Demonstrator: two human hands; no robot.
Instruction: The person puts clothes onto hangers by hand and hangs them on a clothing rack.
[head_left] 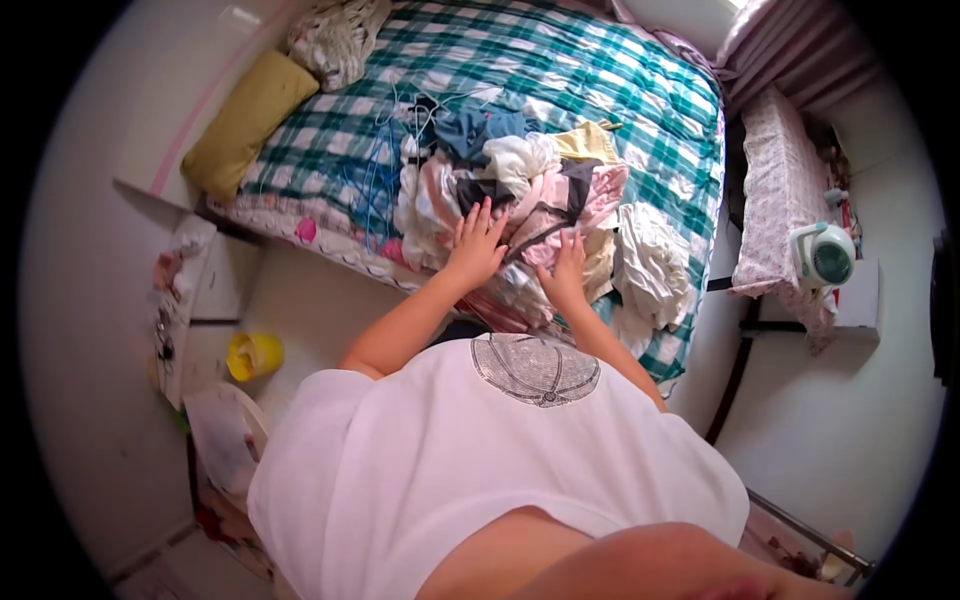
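A heap of mixed clothes (430,200) lies near the front edge of the bed, with pink, white, black, yellow and dark blue pieces tangled together. My left hand (479,247) rests on its near side, fingers apart, beside a black piece. To the right, my right hand (564,270) touches pink cloth (535,220) with its fingers spread; a dark strap or band crosses the cloth between both hands. Crumpled white cloth (655,262) sits just right of the heap. Wire hangers (378,180), blue and white, lie against its left side.
A green and white checked quilt (560,50) covers the bed. At its left end are a mustard pillow (247,125) and a bundled pale cloth (338,40). A yellow bin (254,356) stands on the floor at left. A small fan (824,255) is at right.
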